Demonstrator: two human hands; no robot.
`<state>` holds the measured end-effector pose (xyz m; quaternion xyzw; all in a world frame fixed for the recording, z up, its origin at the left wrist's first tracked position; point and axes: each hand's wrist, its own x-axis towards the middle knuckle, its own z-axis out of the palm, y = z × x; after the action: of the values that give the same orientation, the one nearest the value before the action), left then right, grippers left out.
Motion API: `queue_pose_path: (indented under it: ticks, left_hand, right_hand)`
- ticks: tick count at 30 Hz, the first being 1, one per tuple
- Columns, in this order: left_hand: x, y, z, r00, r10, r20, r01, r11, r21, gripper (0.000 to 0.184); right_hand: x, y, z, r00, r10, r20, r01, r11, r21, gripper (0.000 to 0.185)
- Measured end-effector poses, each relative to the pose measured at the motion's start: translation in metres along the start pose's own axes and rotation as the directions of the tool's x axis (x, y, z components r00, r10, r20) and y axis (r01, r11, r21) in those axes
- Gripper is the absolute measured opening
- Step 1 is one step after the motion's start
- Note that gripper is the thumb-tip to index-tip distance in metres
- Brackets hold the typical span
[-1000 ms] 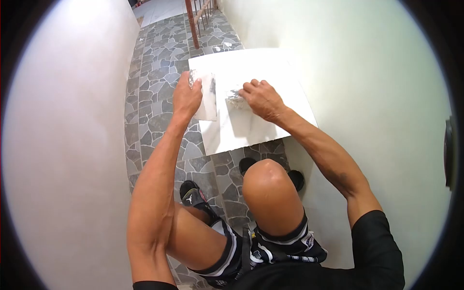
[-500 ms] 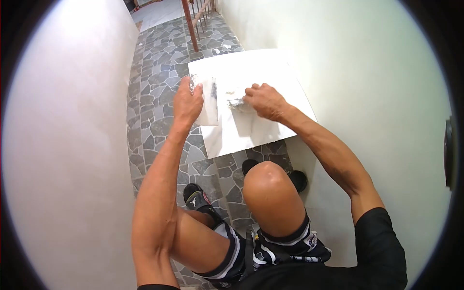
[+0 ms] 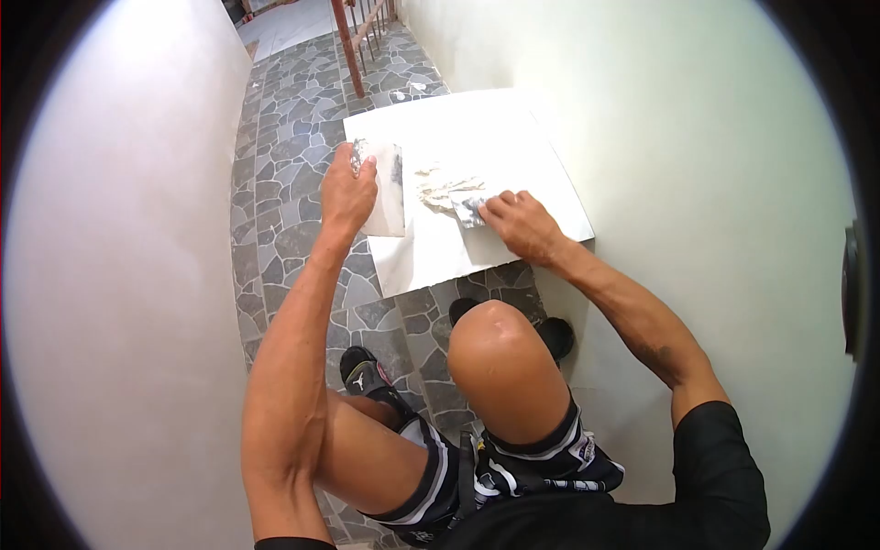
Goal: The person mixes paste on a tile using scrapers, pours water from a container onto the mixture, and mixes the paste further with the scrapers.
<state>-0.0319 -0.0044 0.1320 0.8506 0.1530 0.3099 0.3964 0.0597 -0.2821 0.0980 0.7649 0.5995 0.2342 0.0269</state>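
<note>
My left hand [image 3: 348,197] is closed on a flat, pale rectangular plastering trowel [image 3: 389,194] with dark smears along one side. The trowel is over the left edge of a white marbled board [image 3: 486,124]. In my right hand [image 3: 524,225], fingers pinched, is a putty knife [image 3: 467,209] with a grey-smeared blade; its handle is hidden by my fingers. That blade meets the lower right side of a ragged patch of off-white putty [image 3: 438,187] on the board.
Pale walls rise close on the left [image 3: 128,275] and right [image 3: 697,165]. Grey stone-pattern floor [image 3: 284,192] runs between them. A reddish-brown metal post [image 3: 347,50] with railing bars stands beyond the board. My bent knee [image 3: 504,344] is just below the board's near edge.
My right hand has moved right and slightly down with the putty knife, uncovering its blade and more of the putty. My left hand still holds the trowel in nearly the same place.
</note>
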Motion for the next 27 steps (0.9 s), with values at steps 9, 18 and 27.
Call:
queue_pose_path:
  ticks: [9, 18, 27]
  left_hand:
    - [0.000, -0.003, 0.004, 1.000, 0.001, 0.022, -0.001, 0.999, -0.033, 0.035]
    - [0.003, -0.009, 0.001, 0.999, -0.028, 0.037, 0.030, 0.999, -0.041, 0.035]
    - [0.005, -0.021, 0.005, 0.999, -0.045, 0.028, 0.044, 0.999, 0.012, 0.042]
  right_hand:
    - [-0.019, -0.011, -0.013, 0.996, 0.072, 0.052, -0.075, 0.995, 0.061, 0.028]
    - [-0.066, -0.043, -0.049, 0.991, 0.122, -0.045, -0.111, 0.973, 0.205, 0.032]
    - [-0.011, -0.015, 0.009, 1.000, 0.017, -0.005, -0.015, 0.985, 0.173, 0.024]
